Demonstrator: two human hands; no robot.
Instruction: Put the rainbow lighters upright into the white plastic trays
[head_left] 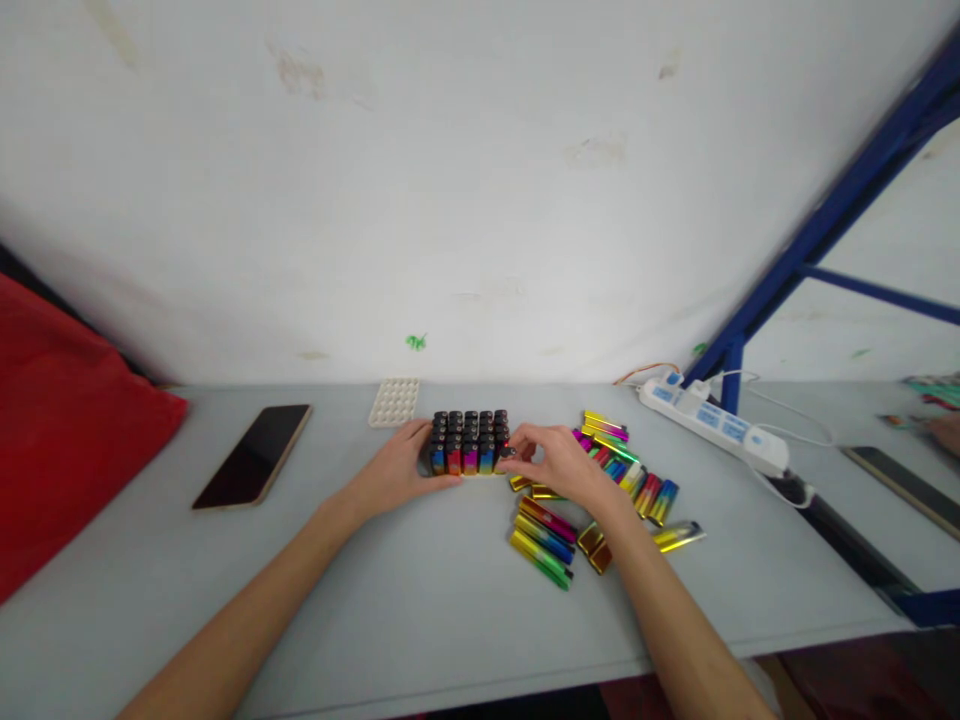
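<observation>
Several metallic-coloured lighters (470, 458) stand upright in tight rows, black tops up, on a pale base that shows only as a thin edge in front. My left hand (397, 465) grips the block's left side, thumb along the front and fingers toward the back. At the front right corner, my right hand (551, 460) pinches a lighter (507, 454) by its dark top; its lower body is mostly hidden. Loose shiny lighters (544, 540) lie on the table under and around my right forearm, some in a small row, others heaped.
A white tray with round cavities (395, 402) lies behind my left hand. To the left are a dark-screened phone (253, 455) and a red cloth-like item (67, 420). A white power strip (712, 420) with cables sits at right beside a blue metal frame (825, 225).
</observation>
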